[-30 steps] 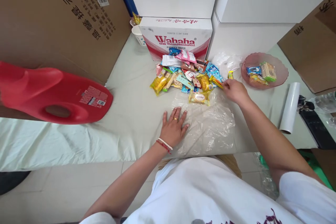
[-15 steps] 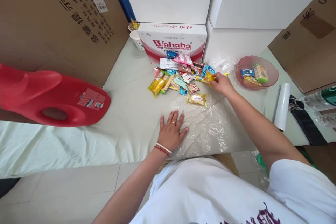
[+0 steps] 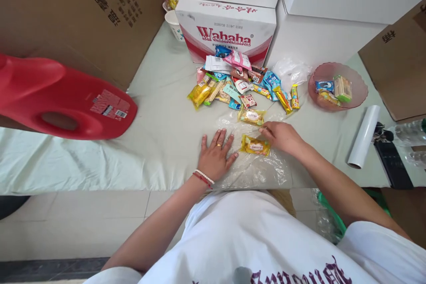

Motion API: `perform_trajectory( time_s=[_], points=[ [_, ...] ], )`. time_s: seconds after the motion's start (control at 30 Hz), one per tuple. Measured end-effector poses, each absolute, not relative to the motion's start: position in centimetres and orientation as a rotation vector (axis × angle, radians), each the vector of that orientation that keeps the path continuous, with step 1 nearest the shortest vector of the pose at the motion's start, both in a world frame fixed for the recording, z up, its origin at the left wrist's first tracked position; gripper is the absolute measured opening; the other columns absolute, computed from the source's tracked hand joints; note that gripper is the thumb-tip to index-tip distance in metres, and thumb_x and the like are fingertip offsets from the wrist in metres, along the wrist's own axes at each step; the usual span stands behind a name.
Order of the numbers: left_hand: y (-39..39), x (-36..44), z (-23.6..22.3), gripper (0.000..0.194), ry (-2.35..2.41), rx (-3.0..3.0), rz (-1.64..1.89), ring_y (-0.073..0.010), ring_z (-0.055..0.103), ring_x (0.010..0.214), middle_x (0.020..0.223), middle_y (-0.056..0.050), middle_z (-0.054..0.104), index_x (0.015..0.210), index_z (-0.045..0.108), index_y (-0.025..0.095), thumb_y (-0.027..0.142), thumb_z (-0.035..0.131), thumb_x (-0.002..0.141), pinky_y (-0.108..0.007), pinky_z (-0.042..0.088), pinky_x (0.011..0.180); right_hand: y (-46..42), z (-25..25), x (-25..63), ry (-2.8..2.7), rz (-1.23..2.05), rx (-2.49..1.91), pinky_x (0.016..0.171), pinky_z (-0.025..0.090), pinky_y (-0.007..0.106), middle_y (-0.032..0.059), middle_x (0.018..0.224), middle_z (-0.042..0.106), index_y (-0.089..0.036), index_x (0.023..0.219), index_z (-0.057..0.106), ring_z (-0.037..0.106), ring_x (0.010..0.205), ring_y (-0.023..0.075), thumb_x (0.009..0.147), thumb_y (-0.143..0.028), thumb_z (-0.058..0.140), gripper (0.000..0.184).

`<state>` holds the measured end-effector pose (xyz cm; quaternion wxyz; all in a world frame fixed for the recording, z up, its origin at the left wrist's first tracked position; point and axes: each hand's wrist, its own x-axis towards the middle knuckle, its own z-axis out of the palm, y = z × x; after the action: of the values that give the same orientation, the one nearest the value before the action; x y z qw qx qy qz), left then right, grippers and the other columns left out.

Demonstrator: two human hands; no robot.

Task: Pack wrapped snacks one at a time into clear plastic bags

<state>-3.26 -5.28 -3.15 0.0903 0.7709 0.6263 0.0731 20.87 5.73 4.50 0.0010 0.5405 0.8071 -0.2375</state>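
Observation:
My left hand [image 3: 214, 155] lies flat on the cloth, fingers spread, with a ring and bracelets on it; it holds nothing. Just right of it, a yellow snack packet [image 3: 255, 145] rests on a clear plastic sheet [image 3: 229, 173]. My right hand [image 3: 282, 136] is at that packet's right end, its fingers bent and a little apart; the packet lies flat rather than lifted. Another yellow packet [image 3: 252, 116] lies just behind. Beyond it is a heap of mixed wrapped snacks [image 3: 231, 91], with two thin yellow-wrapped sticks [image 3: 289, 99] at its right edge.
A pink glass bowl [image 3: 359, 91] holding several snacks stands at the right, near a white roll [image 3: 363, 136] and a black object [image 3: 392, 164]. A Wahaha carton [image 3: 229, 31] backs the heap. At left are a red jug [image 3: 80, 102] and a large cardboard box [image 3: 66, 22].
My right hand has come from the heap toward me, and a second yellow packet now lies on the plastic sheet. My left hand stays on the cloth. The view has shifted slightly.

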Motion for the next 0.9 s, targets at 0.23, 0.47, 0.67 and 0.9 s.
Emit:
perform_trajectory(
  time_s=[0.23, 0.47, 0.67, 0.9],
  points=[
    [-5.2, -3.2, -3.2, 0.063, 1.868, 2.3, 0.205, -0.0327, 0.028, 0.157, 0.169, -0.014, 0.027, 0.159, 0.038, 0.024, 0.053, 0.039, 0.103, -0.069, 0.008, 0.124, 3.4, 4.0, 21.7, 2.87, -0.639, 1.437, 0.094, 0.045, 0.039, 0.0141, 0.123, 0.067, -0.019, 0.134, 0.063, 0.055, 0.114, 0.0314, 0.102, -0.047, 0.052, 0.044],
    [-5.2, -3.2, -3.4, 0.076, 1.887, 2.276, 0.221, -0.0323, 0.028, 0.157, 0.168, -0.018, 0.027, 0.162, 0.028, 0.013, 0.056, 0.04, 0.101, -0.064, 0.005, 0.127, 3.1, 1.9, 21.8, 2.583, -0.784, 1.441, 0.087, 0.046, 0.039, 0.0108, 0.099, 0.065, -0.02, 0.124, 0.07, 0.056, 0.097, 0.0298, 0.086, -0.041, 0.075, 0.043],
    [-5.2, -3.2, -3.4, 0.074, 1.885, 2.266, 0.263, -0.0326, 0.029, 0.156, 0.168, -0.018, 0.03, 0.162, 0.031, 0.016, 0.056, 0.041, 0.101, -0.062, 0.004, 0.127, 1.0, 2.7, 22.7, 2.795, -0.873, 1.391, 0.099, 0.045, 0.045, 0.0126, 0.127, 0.063, -0.026, 0.128, 0.069, 0.054, 0.114, 0.0298, 0.101, -0.045, 0.055, 0.036],
    [-5.2, -3.3, -3.6, 0.075, 1.881, 2.265, 0.268, -0.0316, 0.028, 0.157, 0.168, -0.017, 0.029, 0.162, 0.03, 0.014, 0.057, 0.04, 0.101, -0.063, 0.004, 0.127, -2.3, 2.0, 21.4, 2.657, -0.835, 1.382, 0.094, 0.047, 0.046, 0.0132, 0.124, 0.066, -0.02, 0.135, 0.062, 0.055, 0.111, 0.0319, 0.095, -0.03, 0.064, 0.042]
  ],
)
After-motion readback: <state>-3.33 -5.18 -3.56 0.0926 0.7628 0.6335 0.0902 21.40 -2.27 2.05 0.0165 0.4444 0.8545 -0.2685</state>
